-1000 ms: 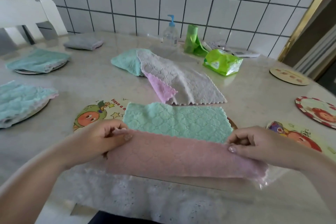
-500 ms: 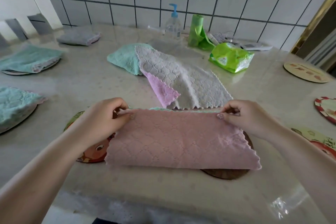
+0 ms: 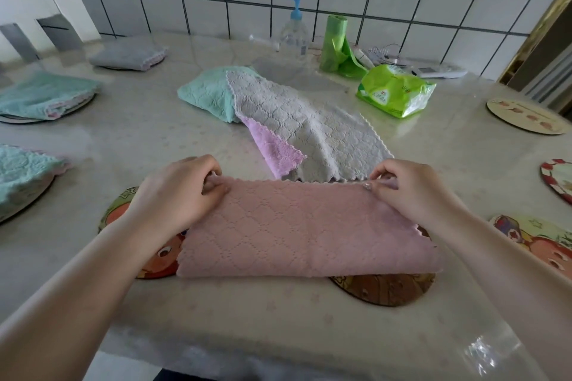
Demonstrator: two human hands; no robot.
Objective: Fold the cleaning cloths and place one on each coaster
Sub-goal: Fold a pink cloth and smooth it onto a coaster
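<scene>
The pink cloth (image 3: 305, 227) lies folded in half with its long axis running left to right across two coasters, the cartoon coaster (image 3: 145, 244) under its left end and the brown coaster (image 3: 383, 289) under its right. The left hand (image 3: 176, 195) and right hand (image 3: 411, 192) each pinch a far corner with curled fingers, so the next fold likely runs sideways. Three coasters at left already carry folded cloths; the right-side ones show none.

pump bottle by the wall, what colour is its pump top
Blue, on a clear pump bottle; the head view, the only one, shows it plainly.
</scene>
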